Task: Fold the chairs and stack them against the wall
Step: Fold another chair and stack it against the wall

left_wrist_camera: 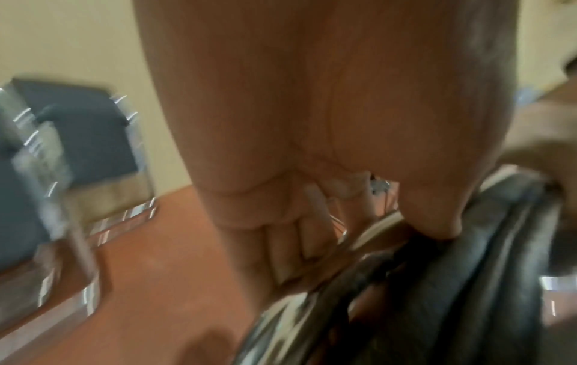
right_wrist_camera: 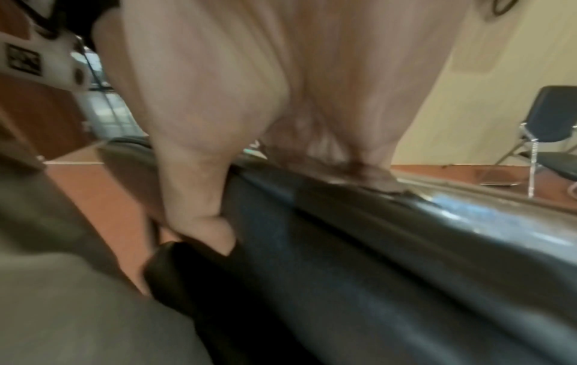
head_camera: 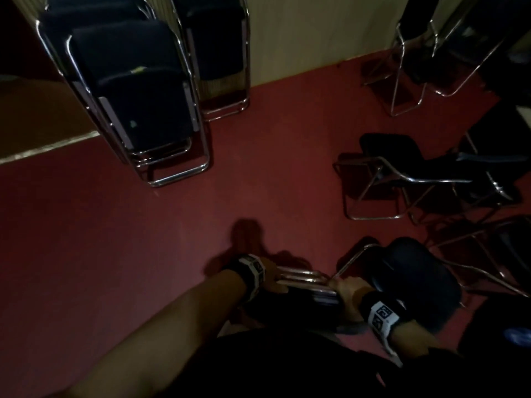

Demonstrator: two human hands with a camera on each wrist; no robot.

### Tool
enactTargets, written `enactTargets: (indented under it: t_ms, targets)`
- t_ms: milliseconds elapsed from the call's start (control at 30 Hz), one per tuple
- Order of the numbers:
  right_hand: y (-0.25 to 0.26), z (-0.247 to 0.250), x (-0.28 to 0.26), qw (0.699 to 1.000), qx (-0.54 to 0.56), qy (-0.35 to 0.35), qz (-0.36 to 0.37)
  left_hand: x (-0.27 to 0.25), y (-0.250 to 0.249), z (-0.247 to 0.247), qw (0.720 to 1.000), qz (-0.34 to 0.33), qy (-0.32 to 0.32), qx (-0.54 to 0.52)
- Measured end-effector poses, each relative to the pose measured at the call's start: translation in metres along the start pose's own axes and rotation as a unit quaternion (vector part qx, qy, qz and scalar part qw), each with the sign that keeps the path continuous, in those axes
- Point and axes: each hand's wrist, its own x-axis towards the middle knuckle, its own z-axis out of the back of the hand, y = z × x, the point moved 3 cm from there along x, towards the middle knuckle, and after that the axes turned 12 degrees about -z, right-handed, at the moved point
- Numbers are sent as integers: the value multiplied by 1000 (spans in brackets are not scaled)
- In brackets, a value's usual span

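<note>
I hold a folded black chair (head_camera: 304, 294) with a chrome tube frame, edge up, close in front of my body. My left hand (head_camera: 273, 278) grips its left end; in the left wrist view the fingers (left_wrist_camera: 293, 249) curl round the chrome tube (left_wrist_camera: 353, 249). My right hand (head_camera: 349, 290) grips the right end; in the right wrist view the thumb (right_wrist_camera: 202, 210) and fingers clamp the padded edge (right_wrist_camera: 343, 247). Folded chairs (head_camera: 138, 93) lean against the cream wall (head_camera: 316, 33) at the upper left.
Several unfolded chairs (head_camera: 416, 173) stand on the red floor (head_camera: 172, 225) at the right, one (head_camera: 413, 280) right beside my right hand. More chairs (head_camera: 448, 50) stand at the far right by the wall. A low ledge (head_camera: 48, 145) runs along the left.
</note>
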Motion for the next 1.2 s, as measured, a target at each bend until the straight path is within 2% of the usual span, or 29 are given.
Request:
enactTargets:
  t_ms: [200, 333, 433, 633, 733, 833, 933, 1000, 1200]
  targets:
    - [31, 39, 20, 996, 66, -44, -36, -12, 60, 58, 997, -14, -11, 69]
    - [26, 82, 53, 994, 83, -62, -37, 2, 92, 103, 996, -15, -42, 81]
    - [17, 126, 86, 995, 78, -59, -37, 11, 110, 148, 994, -31, -63, 81]
    - [-15, 229, 203, 998, 31, -48, 11, 57, 175, 250, 994, 12, -109, 14]
    - [-40, 282, 252, 998, 1, -51, 42, 84, 199, 299, 997, 35, -75, -1]
    - [-60, 322, 296, 997, -30, -18, 66, 111, 220, 330, 997, 73, -31, -4]
    - [-63, 357, 330, 995, -49, -14, 84, 128, 249, 344, 996, 87, -15, -12]
    - [-58, 388, 345, 994, -41, -25, 99, 132, 279, 361, 995, 102, 19, -9]
    - [-38, 460, 392, 993, -47, -19, 105, 107, 318, 440, 993, 105, -41, -26]
